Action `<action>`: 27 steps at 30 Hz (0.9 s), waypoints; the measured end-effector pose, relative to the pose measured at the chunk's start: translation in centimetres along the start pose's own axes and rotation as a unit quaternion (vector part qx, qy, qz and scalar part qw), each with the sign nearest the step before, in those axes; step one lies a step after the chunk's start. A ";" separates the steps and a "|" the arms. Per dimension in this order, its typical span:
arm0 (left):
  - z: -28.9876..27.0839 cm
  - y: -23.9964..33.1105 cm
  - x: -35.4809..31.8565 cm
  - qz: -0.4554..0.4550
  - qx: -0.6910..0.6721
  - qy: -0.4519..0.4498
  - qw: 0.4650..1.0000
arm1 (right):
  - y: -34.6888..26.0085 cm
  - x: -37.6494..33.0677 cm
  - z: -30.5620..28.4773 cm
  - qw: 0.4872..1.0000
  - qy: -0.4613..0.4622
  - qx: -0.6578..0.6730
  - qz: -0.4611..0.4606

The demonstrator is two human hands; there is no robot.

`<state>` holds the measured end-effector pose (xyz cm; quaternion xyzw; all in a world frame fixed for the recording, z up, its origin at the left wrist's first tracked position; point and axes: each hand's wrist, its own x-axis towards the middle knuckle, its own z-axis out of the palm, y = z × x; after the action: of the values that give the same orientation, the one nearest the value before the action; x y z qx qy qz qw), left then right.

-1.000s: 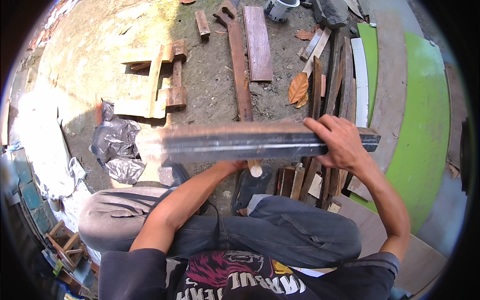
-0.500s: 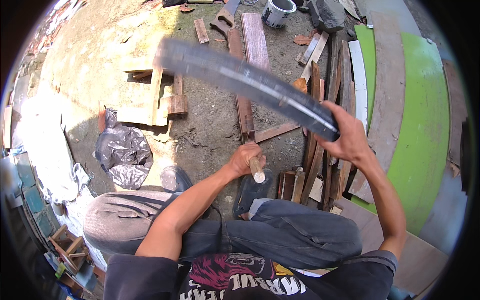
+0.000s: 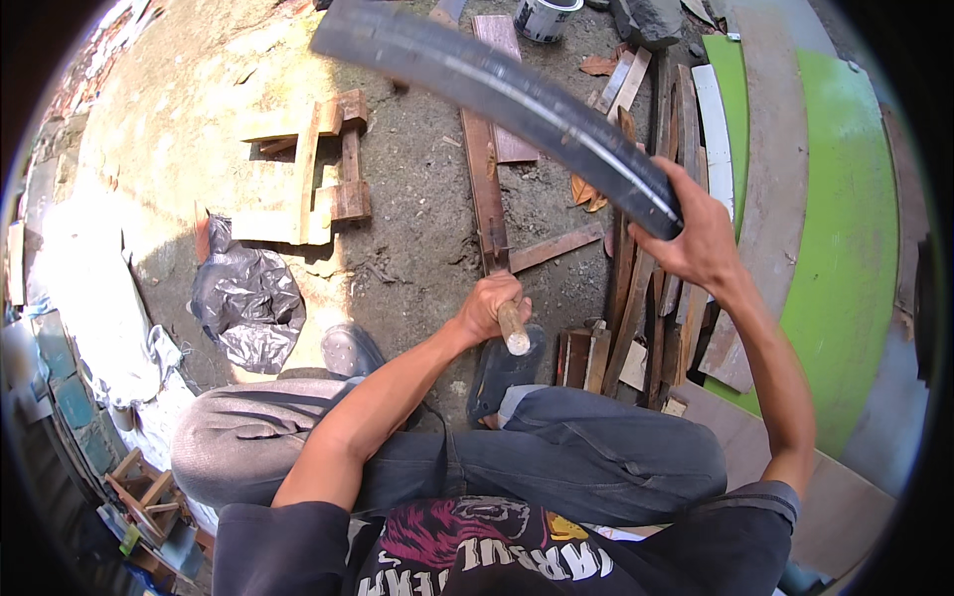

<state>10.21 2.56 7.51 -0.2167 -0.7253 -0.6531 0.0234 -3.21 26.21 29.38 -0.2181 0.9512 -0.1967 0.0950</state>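
My right hand (image 3: pixel 698 226) grips the near end of a long dark board (image 3: pixel 507 94). A pale stripe runs along the board, which is raised and slants away to the far left. My left hand (image 3: pixel 491 304) is closed around a round wooden handle (image 3: pixel 514 330), its butt end toward me; what the handle belongs to is hidden. Just beyond that hand lies a narrow reddish-brown wood strip (image 3: pixel 484 189), with a shorter strip (image 3: pixel 558 246) angling off to the right. The raised board covers part of a paler plank (image 3: pixel 515 147) and most of a saw (image 3: pixel 447 10).
Nailed wood pieces (image 3: pixel 306 169) and a crumpled black plastic bag (image 3: pixel 248 308) lie at left. Several wood offcuts (image 3: pixel 628 328) are heaped at right beside green panels (image 3: pixel 845 248). A paint can (image 3: pixel 545 20) and a rock (image 3: pixel 648 22) stand far off. My sandalled foot (image 3: pixel 505 372) is close below.
The dark board has risen farther from me and looks less blurred, with my right hand shifting slightly up the picture. My left hand keeps its grip on the handle. The view has tilted slightly.
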 end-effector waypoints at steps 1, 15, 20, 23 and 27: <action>-0.2 -0.2 0.9 0.006 -0.001 0.007 1.000 | -0.7 0.8 -1.1 0.998 0.033 0.001 0.048; -0.6 -0.9 0.4 0.000 0.017 -0.050 0.999 | 0.2 -1.4 -0.9 0.997 0.002 0.028 0.074; -1.0 0.1 2.5 0.022 0.016 -0.145 0.989 | -0.1 -2.8 0.3 0.986 0.045 0.023 0.156; -1.8 -0.5 3.5 0.062 0.025 -0.227 0.972 | -0.7 -4.6 0.8 0.987 0.047 -0.002 0.151; -4.2 -0.7 5.9 0.071 -0.009 -0.420 0.904 | -2.0 -7.7 -0.4 0.981 -0.004 -0.012 0.193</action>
<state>3.63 0.20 9.32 -0.5225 -0.6444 -0.5045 -0.2391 4.28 28.12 31.30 -0.0324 0.9772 -0.1628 0.1322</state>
